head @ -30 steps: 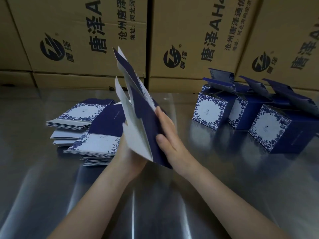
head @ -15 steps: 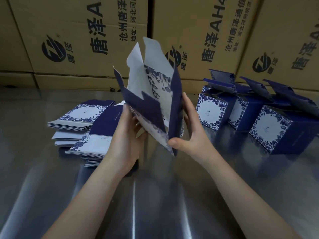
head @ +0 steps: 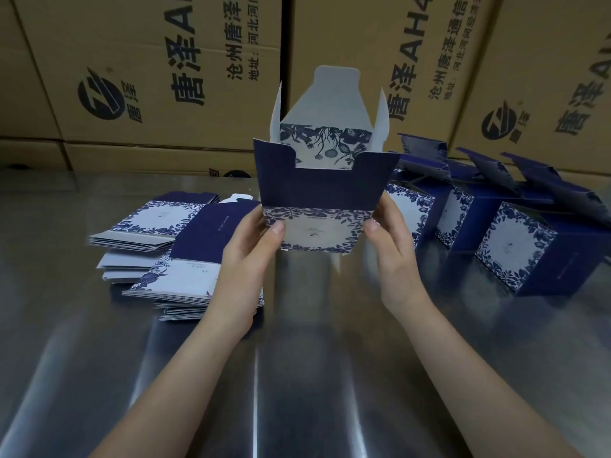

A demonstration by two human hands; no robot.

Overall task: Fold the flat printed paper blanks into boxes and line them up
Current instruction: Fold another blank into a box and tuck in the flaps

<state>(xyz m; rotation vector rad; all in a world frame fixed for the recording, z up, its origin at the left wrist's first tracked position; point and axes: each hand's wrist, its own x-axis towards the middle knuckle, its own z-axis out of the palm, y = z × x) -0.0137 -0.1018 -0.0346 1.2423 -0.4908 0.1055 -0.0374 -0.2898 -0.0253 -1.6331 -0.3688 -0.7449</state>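
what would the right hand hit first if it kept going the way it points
The half-open box it grips: the right hand points forward into its side. Beyond that, likely the cardboard cartons, though depth is unclear.

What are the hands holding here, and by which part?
A half-opened printed box blank: the left hand pinches its lower left edge, the right hand its lower right edge.
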